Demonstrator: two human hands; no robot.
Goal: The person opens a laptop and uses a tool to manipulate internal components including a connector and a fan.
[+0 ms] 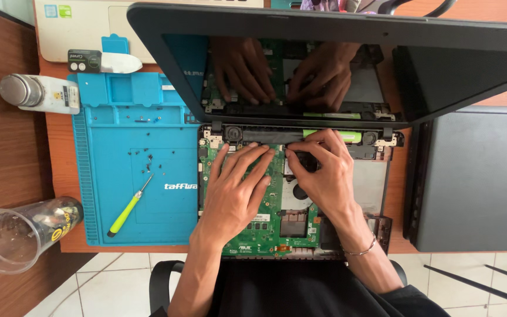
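Note:
An opened laptop base with a green circuit board [259, 226] lies in front of me, its dark screen [335, 64] tilted up and mirroring my hands. My left hand [237, 191] rests on the board with its fingers spread, fingertips at the black hinge bar [259, 135]. My right hand [324, 170] sits beside it, fingertips pinched together at a small part near the top middle of the board. What the fingers pinch is hidden. A bracelet circles my right wrist.
A blue work mat [130, 164] at left holds a yellow-green screwdriver [127, 208] and several tiny screws [146, 158]. A clear plastic cup [16, 233], a metal-capped bottle [39, 93], a white laptop [83, 26] and a dark grey laptop [476, 176] surround the wooden desk.

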